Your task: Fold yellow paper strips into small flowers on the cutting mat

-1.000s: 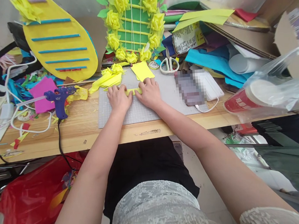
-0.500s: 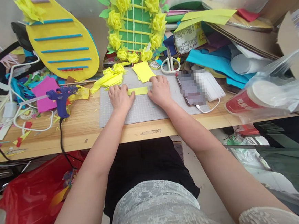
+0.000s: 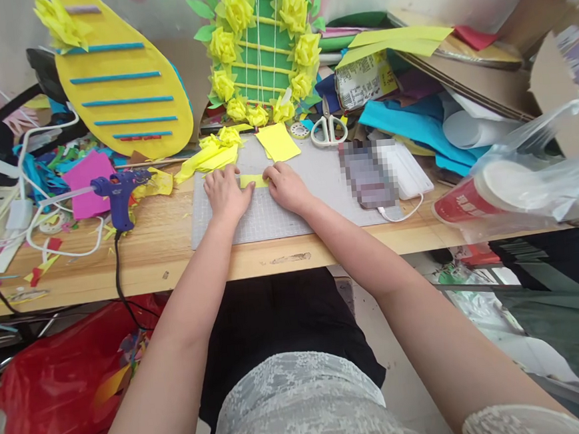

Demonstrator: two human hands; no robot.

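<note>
A yellow paper strip (image 3: 253,180) lies on the grey cutting mat (image 3: 275,229), its ends covered by my two hands. My left hand (image 3: 227,194) rests over the left end, fingers spread and thumb apart, pressing down. At the other end, my right hand (image 3: 288,189) has its fingers bent and closed together on the strip. Just behind are a stack of yellow paper squares (image 3: 278,141) and a heap of crumpled yellow paper pieces (image 3: 214,153). White-handled scissors (image 3: 329,131) and a roll of tape (image 3: 299,130) lie at the mat's back edge.
A purple glue gun (image 3: 120,200) stands at left near paper scraps. Behind are a yellow cutout with blue bars (image 3: 124,89) and a green flower-trimmed panel (image 3: 266,51). To the right lie a phone (image 3: 369,174), a white power bank (image 3: 403,168) and a bagged red cup (image 3: 468,197).
My right hand has moved left, closer to my left hand. Less of the yellow strip shows between them. My left hand has stayed nearly in place.
</note>
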